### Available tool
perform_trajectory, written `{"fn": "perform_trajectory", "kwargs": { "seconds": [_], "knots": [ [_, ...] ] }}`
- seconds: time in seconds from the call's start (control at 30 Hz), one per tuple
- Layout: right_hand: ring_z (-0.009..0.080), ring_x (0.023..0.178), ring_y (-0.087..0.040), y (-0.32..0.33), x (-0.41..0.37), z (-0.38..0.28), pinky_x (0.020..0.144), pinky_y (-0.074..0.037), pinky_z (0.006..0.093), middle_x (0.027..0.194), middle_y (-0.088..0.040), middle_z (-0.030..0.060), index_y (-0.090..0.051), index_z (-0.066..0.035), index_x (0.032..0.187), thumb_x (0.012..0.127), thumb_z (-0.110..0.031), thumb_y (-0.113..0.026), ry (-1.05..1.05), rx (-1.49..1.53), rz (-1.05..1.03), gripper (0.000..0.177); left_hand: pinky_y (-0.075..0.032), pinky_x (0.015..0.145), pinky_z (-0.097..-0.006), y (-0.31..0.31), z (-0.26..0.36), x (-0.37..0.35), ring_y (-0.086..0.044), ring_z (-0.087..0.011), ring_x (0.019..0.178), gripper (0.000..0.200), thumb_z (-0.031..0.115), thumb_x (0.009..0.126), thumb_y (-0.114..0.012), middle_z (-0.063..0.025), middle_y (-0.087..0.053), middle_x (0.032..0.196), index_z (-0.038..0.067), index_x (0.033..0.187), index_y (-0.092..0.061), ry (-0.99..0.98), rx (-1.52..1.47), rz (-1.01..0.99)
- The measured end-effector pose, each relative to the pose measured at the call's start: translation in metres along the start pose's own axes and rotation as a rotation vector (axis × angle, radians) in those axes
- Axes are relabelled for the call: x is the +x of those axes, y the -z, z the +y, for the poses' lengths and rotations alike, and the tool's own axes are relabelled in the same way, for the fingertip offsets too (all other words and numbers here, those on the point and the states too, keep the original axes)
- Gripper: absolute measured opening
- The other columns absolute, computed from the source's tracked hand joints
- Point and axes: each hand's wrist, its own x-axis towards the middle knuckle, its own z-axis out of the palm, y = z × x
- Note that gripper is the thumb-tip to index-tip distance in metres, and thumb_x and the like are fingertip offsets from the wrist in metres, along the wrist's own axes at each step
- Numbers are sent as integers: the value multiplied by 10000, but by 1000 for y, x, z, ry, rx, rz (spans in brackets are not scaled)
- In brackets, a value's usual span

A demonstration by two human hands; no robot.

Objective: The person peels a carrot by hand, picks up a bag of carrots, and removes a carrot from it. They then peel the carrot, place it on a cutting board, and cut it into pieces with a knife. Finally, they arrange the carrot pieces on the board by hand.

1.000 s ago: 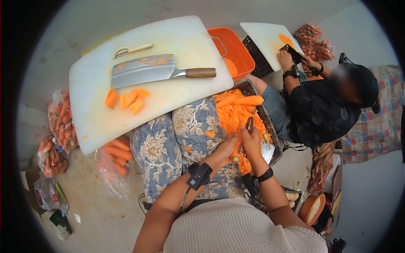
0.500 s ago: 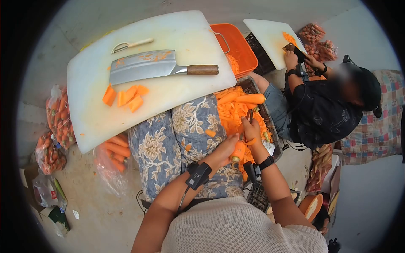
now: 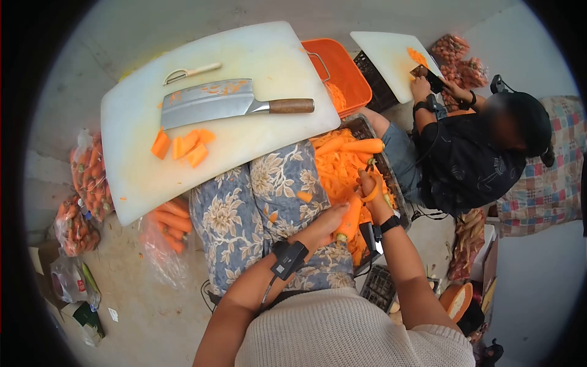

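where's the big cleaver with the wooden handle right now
In the head view, the cleaver lies flat on the large white cutting board, left of centre in the upper half, between the pale-handled peeler above it and the cut carrot pieces below.

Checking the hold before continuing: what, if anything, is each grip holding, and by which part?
Left grip holds a carrot by its side, stem end uncovered; whether the right grip holds anything cannot be told.

Soft, fairly bright light falls evenly from an unseen source, leaving only faint shadows. Wide-lens distortion bows the large white cutting board (image 3: 263,131) and blackens the corners; blur smudges part of a person's head (image 3: 531,125).
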Motion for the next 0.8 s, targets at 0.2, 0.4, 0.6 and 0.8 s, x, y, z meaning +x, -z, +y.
{"fn": "perform_trajectory", "kwargs": {
  "seconds": [0.2, 0.4, 0.6, 0.8],
  "knots": [
    [128, 429, -358, 5, 0, -2, 406, -320, 266, 580, -368, 25, -433, -61, 813, 858, -215, -511, -55, 84, 19, 179, -542, 663, -352, -5, 5, -8, -589, -222, 829, 375, 302, 933, -400, -119, -517, 1022, 34, 1194, -373, 14, 48, 1],
    [142, 568, -492, 22, -9, -4, 518, -448, 272, 744, -479, 59, -484, -49, 968, 869, -228, -502, -60, 81, -15, 205, -526, 610, -313, -14, 8, -20, -609, -220, 765, 363, 281, 939, -375, -137, -542, 994, 14, 1185, -396, 45, 97, 3],
    [153, 540, -546, 57, -13, 16, 447, -446, 250, 810, -562, 73, -495, -29, 939, 881, -227, -478, -102, 106, 120, 207, -522, 666, -353, 5, 20, -27, -597, -249, 895, 433, 318, 942, -351, -186, -551, 1070, 9, 1245, -364, 99, 60, -343],
    [189, 638, -568, 59, -28, 41, 488, -492, 312, 761, -519, 72, -463, -32, 862, 866, -161, -490, 37, 1, 177, 132, -507, 722, -366, 4, 15, -13, -577, -254, 963, 460, 357, 951, -288, -184, -535, 1122, 38, 1278, -345, -30, -225, -293]
  ]
}}
